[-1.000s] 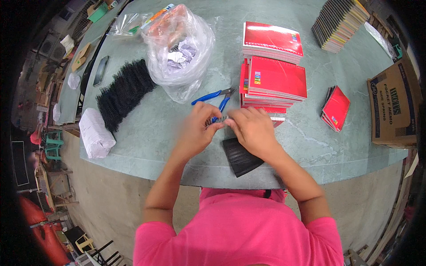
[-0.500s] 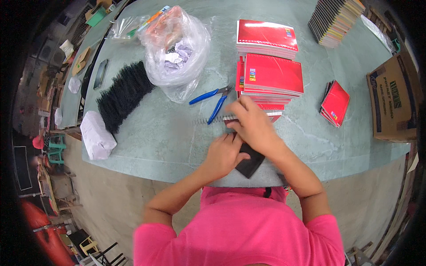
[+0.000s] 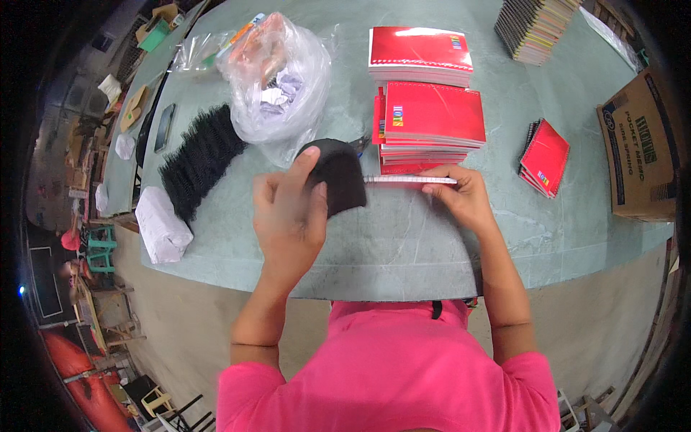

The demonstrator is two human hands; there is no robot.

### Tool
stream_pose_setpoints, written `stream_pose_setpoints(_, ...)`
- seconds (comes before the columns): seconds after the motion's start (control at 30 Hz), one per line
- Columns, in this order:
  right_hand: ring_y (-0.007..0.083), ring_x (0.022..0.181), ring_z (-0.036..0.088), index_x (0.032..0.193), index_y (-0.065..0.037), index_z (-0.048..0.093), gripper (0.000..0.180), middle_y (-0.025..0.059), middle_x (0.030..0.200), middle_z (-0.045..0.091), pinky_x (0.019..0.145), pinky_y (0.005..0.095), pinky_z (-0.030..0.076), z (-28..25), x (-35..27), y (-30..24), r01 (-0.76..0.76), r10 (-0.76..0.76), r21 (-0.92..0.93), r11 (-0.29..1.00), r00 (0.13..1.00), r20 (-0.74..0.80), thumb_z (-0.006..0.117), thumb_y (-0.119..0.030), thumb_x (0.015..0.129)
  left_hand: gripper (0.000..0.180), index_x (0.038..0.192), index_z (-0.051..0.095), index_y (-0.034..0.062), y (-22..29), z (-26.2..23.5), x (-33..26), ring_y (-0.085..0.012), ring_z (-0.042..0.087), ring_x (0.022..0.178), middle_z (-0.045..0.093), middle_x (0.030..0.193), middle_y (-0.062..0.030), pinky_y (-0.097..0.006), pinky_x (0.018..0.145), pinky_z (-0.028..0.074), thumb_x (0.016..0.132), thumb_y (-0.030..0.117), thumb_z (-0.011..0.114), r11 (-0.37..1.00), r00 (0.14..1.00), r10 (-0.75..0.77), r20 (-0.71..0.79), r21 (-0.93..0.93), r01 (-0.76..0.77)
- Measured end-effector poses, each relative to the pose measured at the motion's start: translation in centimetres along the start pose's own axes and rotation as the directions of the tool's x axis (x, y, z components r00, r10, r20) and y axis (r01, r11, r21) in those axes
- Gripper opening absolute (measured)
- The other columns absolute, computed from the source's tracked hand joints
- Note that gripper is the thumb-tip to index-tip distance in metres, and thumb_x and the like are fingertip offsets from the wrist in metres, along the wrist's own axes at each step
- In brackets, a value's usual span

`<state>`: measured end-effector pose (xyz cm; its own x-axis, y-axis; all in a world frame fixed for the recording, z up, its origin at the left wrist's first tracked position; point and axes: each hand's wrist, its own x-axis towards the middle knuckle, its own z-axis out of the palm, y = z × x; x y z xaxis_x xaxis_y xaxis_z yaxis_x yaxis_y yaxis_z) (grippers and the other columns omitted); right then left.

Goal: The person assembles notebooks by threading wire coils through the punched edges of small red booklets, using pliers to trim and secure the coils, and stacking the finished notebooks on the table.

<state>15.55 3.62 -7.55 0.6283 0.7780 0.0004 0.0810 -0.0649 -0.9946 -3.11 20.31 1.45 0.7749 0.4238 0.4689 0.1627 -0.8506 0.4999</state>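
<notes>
My left hand is raised over the table, its thumb and fingers closed on a black flat pad with a rounded top edge. My right hand pinches the right end of a thin notebook, which is held edge-on so its white page edges face me. The notebook's left end meets the pad in the picture; whether they touch I cannot tell. Just beyond it stands a stack of red notebooks, with another red stack farther back. Behind the pad, the cutting pliers are almost wholly hidden.
Black wire coils lie in a bundle at the left, near a white paper wad, a phone and a clear plastic bag of scraps. Rightward are several small red notebooks, a carton and a tall notebook stack.
The left hand has lifted the black pad from the table's near edge, up and leftward. The right hand has moved right and now grips the notebook's end. My hands have separated.
</notes>
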Motion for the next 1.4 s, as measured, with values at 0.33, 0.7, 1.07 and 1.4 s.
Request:
stream_pose_setpoints(0.33,0.0087,0.083,0.058,0.095,-0.002,0.068,0.018,0.0029,0.089,0.067,0.075,0.0237,0.046,0.1,-0.4,0.3,0.024,-0.032,0.121,0.992,0.998,0.06,0.069,-0.001,0.076,0.036,0.111,0.06,0.0098,-0.4,2.4,-0.1,-0.024,0.057,0.083,0.054,0.091,-0.0094,-0.033,0.072,0.046,0.076,0.003,0.066,0.999,0.986,0.04,0.164,0.0,-0.041)
stream_pose_setpoints(0.7,0.0083,0.083,0.059,0.096,-0.001,0.067,0.019,0.0036,0.088,0.067,0.076,0.0241,0.046,0.1,0.1,0.5,0.034,-0.039,0.102,0.994,0.998,0.053,0.069,-0.001,0.077,0.031,0.105,0.063,0.0051,0.5,3.4,0.6,-0.0238,0.058,0.087,0.058,0.093,-0.0099,-0.031,0.077,0.046,0.075,0.002,0.068,0.997,0.951,0.028,0.308,-0.082,-0.003)
stream_pose_setpoints(1.07,0.0088,0.087,0.058,0.105,0.0,0.065,0.026,0.003,0.093,0.067,0.078,0.0233,0.046,0.1,0.0,1.0,0.002,-0.005,0.023,1.0,0.989,0.149,0.066,-0.001,0.08,0.037,0.109,0.065,0.0117,0.8,4.8,2.3,-0.0251,0.058,0.085,0.058,0.09,-0.011,-0.032,0.075,0.047,0.073,0.006,0.071,0.982,0.967,-0.132,-0.217,-0.165,0.097)
stream_pose_setpoints(1.4,0.0087,0.086,0.06,0.105,-0.001,0.065,0.025,0.0056,0.093,0.069,0.077,0.0248,0.047,-0.1,-0.2,1.7,0.005,-0.024,0.117,0.993,0.987,0.161,0.064,0.0,0.08,0.034,0.109,0.062,0.0113,2.4,5.9,1.5,-0.0278,0.057,0.081,0.055,0.093,-0.0125,-0.034,0.073,0.047,0.075,0.01,0.069,0.989,0.95,0.102,0.294,-0.132,-0.066)
